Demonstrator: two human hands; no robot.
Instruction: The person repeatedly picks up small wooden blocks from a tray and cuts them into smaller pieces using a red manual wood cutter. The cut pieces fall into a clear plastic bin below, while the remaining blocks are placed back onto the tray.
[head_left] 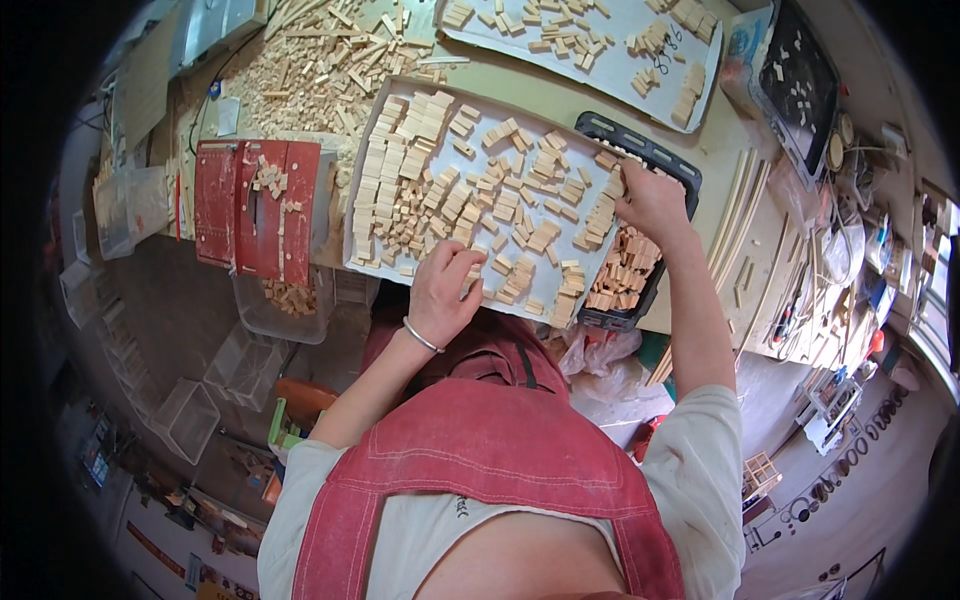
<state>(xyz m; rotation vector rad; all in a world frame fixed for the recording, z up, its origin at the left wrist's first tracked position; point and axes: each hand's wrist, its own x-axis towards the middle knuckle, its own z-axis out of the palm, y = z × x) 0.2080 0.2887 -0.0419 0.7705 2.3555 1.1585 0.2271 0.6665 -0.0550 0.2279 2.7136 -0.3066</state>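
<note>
A shallow white tray [432,282] lies before me with many small pale wooden blocks [505,205], some in tight rows at its left, others in loose groups. My left hand [443,297], with a bangle at the wrist, is at the tray's near edge. Its fingers are curled together over a few blocks, and what sits between the fingertips is hidden. At the tray's right edge is my right hand [655,207], fingers closed and pointing down next to a row of blocks. Whether it pinches a block or the tray rim does not show. Beneath that wrist sits a black crate [690,172] holding more blocks.
A red-topped machine [215,205] with a slot stands at the left, a clear bin [285,322] of offcuts below it. Behind is a heap of wood scraps [300,75]. Another block tray [600,75] lies at the back; long wooden strips [735,220] are at the right.
</note>
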